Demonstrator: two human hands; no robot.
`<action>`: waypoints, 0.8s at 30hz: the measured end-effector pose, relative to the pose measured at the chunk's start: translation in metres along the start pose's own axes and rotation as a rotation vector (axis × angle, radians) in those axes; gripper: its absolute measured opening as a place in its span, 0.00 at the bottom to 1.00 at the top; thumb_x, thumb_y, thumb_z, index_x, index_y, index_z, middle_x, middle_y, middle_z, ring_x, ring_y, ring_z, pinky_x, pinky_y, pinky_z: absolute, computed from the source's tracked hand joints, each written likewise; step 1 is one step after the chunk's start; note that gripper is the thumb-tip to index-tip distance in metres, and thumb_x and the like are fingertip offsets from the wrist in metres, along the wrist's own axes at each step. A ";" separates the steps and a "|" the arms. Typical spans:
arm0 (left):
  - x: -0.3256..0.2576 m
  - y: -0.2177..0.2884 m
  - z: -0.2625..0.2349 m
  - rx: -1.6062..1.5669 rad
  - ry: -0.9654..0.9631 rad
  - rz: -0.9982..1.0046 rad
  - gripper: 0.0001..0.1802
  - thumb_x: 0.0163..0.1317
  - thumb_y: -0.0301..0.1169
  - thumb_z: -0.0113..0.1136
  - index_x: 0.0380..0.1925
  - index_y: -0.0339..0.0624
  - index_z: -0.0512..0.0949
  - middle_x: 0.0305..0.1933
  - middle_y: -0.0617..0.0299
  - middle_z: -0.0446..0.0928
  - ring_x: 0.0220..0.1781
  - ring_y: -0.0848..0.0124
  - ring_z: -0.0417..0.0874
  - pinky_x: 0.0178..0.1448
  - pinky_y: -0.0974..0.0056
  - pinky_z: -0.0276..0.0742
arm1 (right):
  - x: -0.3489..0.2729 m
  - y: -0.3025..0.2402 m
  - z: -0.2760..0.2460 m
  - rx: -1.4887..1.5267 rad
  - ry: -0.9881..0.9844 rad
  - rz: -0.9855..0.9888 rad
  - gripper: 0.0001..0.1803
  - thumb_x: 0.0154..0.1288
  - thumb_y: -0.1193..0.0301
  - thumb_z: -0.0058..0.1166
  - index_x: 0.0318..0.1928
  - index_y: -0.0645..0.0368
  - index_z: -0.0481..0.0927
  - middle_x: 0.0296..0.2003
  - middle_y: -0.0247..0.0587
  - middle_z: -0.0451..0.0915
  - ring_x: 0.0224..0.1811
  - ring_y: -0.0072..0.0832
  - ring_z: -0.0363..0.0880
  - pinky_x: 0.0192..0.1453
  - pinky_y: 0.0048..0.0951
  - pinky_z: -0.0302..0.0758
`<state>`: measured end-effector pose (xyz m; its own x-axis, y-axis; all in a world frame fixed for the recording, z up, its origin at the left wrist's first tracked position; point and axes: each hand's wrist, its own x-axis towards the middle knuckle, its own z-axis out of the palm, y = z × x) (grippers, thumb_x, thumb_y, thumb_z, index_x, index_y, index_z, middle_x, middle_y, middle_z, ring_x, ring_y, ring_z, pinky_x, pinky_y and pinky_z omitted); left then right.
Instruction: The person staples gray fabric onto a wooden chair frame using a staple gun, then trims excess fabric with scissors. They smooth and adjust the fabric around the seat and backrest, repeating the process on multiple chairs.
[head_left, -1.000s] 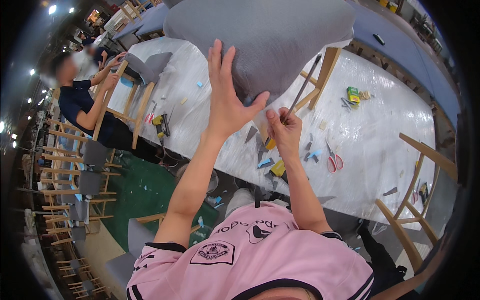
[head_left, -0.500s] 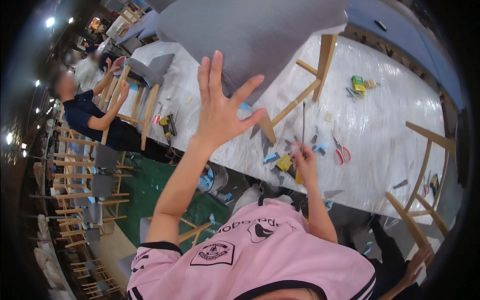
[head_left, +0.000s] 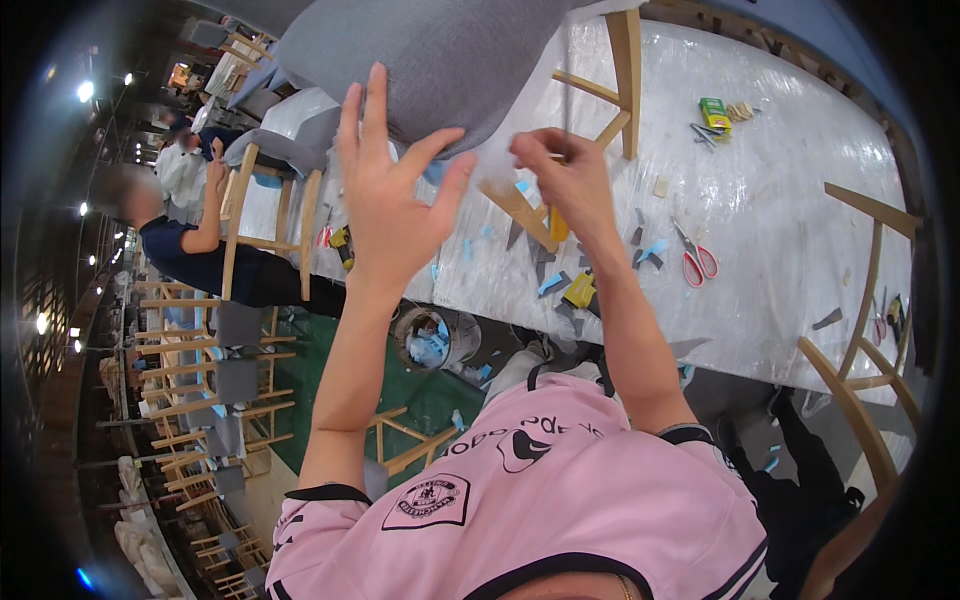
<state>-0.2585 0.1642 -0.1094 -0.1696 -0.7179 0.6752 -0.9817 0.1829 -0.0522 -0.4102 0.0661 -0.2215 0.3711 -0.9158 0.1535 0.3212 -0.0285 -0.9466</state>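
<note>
At our grey chair [head_left: 625, 85]
Our left hand [head_left: 398, 215] is splayed loose by its seat [head_left: 430, 65]; our right hand [head_left: 575, 185] grips a yellow-handled tool [head_left: 558, 226] beside it.

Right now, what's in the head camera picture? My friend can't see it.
A bare left hand is spread open by a grey upholstered chair, and the right hand grips a thin yellow-handled tool. Red-handled scissors lie on the plastic-covered table; another person stands at a second chair.

Black lettering [head_left: 522, 424] and shield crest [head_left: 428, 501] on pink shirt [head_left: 620, 490]
</note>
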 end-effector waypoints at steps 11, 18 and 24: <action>0.003 0.006 0.000 0.007 0.007 -0.048 0.08 0.62 0.35 0.71 0.34 0.42 0.90 0.80 0.54 0.65 0.81 0.44 0.61 0.79 0.46 0.61 | 0.007 0.016 0.024 0.229 -0.098 0.047 0.19 0.68 0.58 0.70 0.38 0.64 0.87 0.26 0.29 0.82 0.22 0.11 0.72 0.21 0.20 0.63; 0.006 0.004 0.005 -0.223 0.112 -0.211 0.06 0.63 0.33 0.70 0.34 0.42 0.89 0.77 0.52 0.69 0.80 0.46 0.63 0.77 0.46 0.62 | 0.012 0.024 0.052 0.272 -0.060 -0.016 0.18 0.66 0.60 0.69 0.35 0.66 0.87 0.25 0.29 0.81 0.24 0.13 0.72 0.27 0.22 0.66; 0.009 0.011 0.015 0.108 0.077 0.009 0.08 0.61 0.35 0.71 0.33 0.43 0.89 0.78 0.48 0.67 0.80 0.45 0.62 0.77 0.45 0.62 | 0.015 0.037 0.045 0.175 -0.061 -0.088 0.14 0.65 0.64 0.66 0.35 0.66 0.87 0.24 0.29 0.80 0.25 0.14 0.73 0.29 0.23 0.68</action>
<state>-0.2722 0.1492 -0.1151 -0.1755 -0.6619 0.7287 -0.9845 0.1128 -0.1346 -0.3541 0.0693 -0.2411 0.3859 -0.8866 0.2551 0.4994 -0.0317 -0.8658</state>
